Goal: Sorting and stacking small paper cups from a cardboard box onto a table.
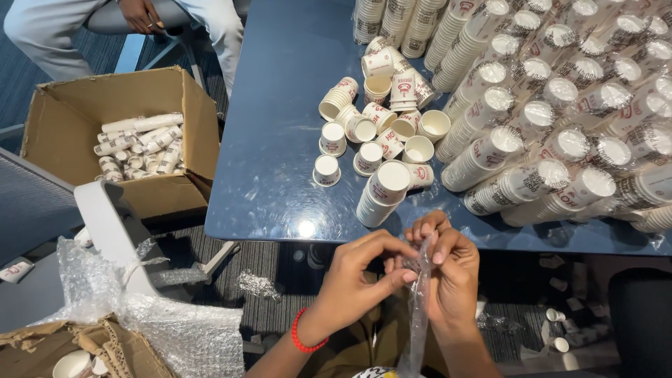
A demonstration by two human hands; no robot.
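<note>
Two hands (406,269). One clear plastic sleeve (418,315). One red bracelet (302,336). One open cardboard box (112,98). One blue surface (280,105). Loose paper cups (378,133): roughly twenty. Stacked cup rows (546,112): too many to count.

**Bare forearms, one red bracelet**

Both arms are bare from the lower edge of the view up to the hands, with no sleeves showing. The left hand (364,276) has a thin bracelet of small red beads (302,334) round the wrist, a single strand lying close on the arm. The right hand (451,269) carries no band or watch on the part of the wrist that shows. No rings can be made out on the fingers (409,246) of either hand. The nails are short and unpainted. Below the forearms lies olive-brown cloth (360,343) of the person's clothing; its cut cannot be told.
</note>
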